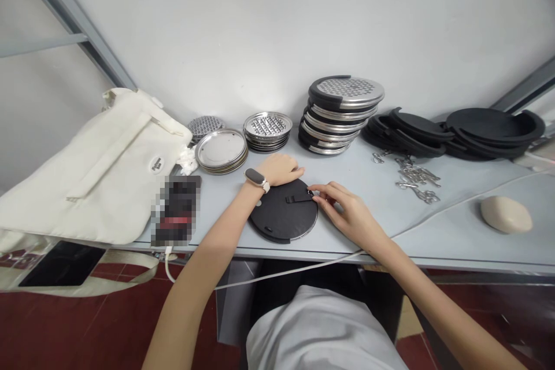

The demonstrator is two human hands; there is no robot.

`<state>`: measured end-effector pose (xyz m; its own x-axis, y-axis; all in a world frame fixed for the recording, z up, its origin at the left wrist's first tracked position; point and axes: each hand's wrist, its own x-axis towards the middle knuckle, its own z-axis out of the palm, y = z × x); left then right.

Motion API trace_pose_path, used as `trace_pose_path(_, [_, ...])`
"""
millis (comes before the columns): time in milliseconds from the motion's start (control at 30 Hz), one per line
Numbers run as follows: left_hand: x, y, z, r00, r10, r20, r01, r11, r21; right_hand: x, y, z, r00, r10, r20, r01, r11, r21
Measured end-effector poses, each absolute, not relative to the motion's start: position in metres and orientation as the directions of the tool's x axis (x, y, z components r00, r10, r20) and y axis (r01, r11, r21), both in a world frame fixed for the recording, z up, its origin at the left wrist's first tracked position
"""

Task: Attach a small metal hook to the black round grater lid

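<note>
A round black disc (pixel 277 219) with a thin metal edge lies on the table in front of me. It has a dark slot-like strip near its right side. My left hand (pixel 280 170), with a watch on the wrist, is bent over the disc's far edge and holds it; some fingers are hidden. At the right end of the strip, my right hand (pixel 340 205) pinches a small shiny metal piece (pixel 309 192), mostly covered by the fingertips. Several similar metal clips (pixel 418 176) lie loose to the right.
Behind are stacked grater discs (pixel 267 126), plain metal discs (pixel 221 148) and a tall stack of black-rimmed graters (pixel 347 92). Black round holders (pixel 485 127) lie back right. A white bag (pixel 99 173), phone (pixel 176 211), white cable (pixel 295 269) and beige object (pixel 506 214) are also there.
</note>
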<state>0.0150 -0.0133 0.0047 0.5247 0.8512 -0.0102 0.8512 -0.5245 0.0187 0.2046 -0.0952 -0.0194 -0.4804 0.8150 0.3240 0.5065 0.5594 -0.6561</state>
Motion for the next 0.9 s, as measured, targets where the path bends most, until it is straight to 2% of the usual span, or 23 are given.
trace_pose_path(900, [0.0154,-0.012,0.0045,0.524,0.851,-0.023,0.852,-0.524,0.007,0.206,-0.0956,-0.02,-0.442,0.817,0.371,0.51,0.569,-0.645])
